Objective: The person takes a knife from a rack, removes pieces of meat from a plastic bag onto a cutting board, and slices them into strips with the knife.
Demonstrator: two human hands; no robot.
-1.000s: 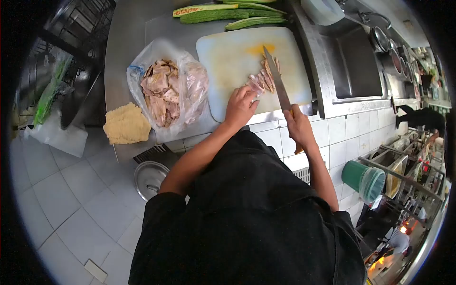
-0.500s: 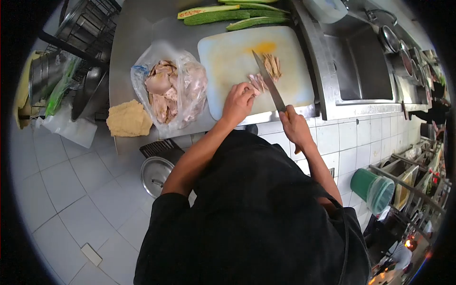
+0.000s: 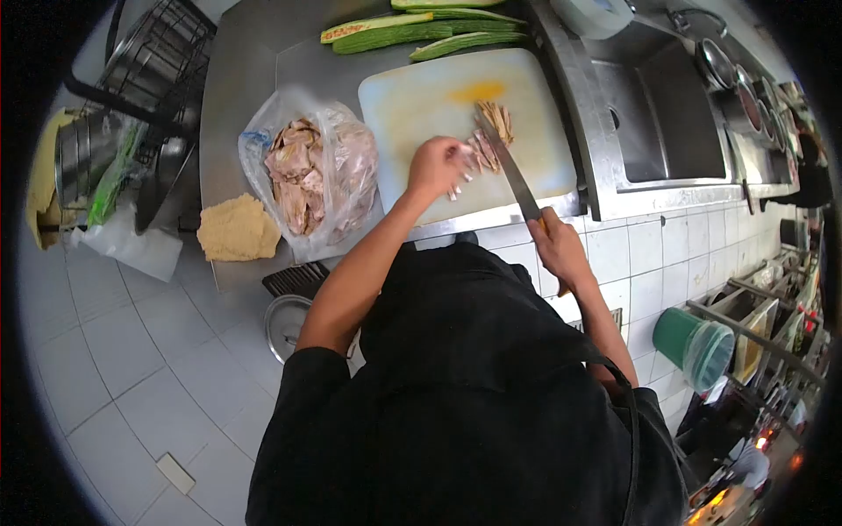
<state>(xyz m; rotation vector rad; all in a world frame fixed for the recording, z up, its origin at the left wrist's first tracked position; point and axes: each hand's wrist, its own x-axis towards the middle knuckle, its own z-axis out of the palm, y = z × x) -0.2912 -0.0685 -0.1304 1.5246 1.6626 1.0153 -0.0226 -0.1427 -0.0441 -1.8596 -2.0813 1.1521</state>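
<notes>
My right hand (image 3: 561,252) has its fingers closed around the handle of the knife (image 3: 517,180). The blade points away from me, across the meat strips (image 3: 499,124) on the cutting board (image 3: 408,110); blade-to-board contact cannot be determined. My left hand (image 3: 441,167) is positioned over the board, left of the blade and near the strips. Its fingers are curled and blurred; I cannot tell whether they grip anything. On the tabletop (image 3: 250,74), the plastic bag (image 3: 353,158) of meat pieces (image 3: 296,171) sits left of the board, beside the tan cloth (image 3: 237,230). Green squash (image 3: 393,37) lies beyond the board.
</notes>
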